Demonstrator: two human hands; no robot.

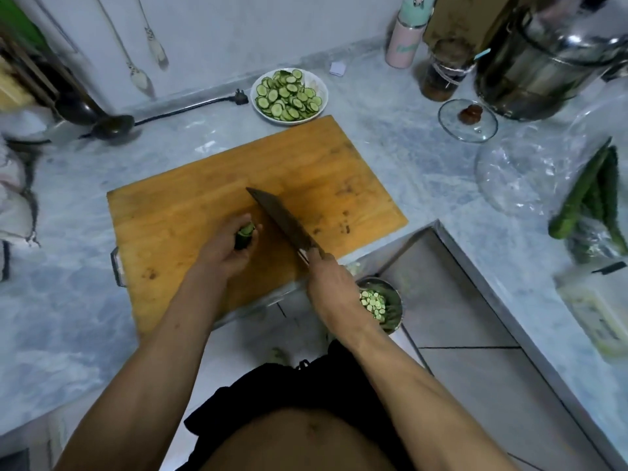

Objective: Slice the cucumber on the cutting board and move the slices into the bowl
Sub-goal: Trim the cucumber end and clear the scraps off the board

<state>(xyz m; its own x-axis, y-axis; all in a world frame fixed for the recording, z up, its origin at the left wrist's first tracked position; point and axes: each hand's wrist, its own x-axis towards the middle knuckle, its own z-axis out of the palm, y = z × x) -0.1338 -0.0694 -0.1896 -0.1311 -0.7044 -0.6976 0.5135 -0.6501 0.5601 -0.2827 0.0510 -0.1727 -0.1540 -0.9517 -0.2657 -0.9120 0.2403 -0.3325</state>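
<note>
Cucumber stub [245,235] on cutting board [190,212]: we keep left hand [227,248] fingers clamped round it, knuckles clear of the knife [280,220] gripped by right hand [331,283].

The left hand [227,246] hides most of the cucumber stub [245,234].

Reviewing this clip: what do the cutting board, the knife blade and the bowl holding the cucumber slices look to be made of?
Cutting board: wood, going by the warm orange-brown tone, plank seams and dark stains; matte finish.
Knife blade: probably steel, dull and darkened rather than shiny; it may be patinated, but the picture is too soft to tell.
Bowl of slices: likely glazed ceramic, with a smooth white rim; plastic cannot be ruled out.
</note>
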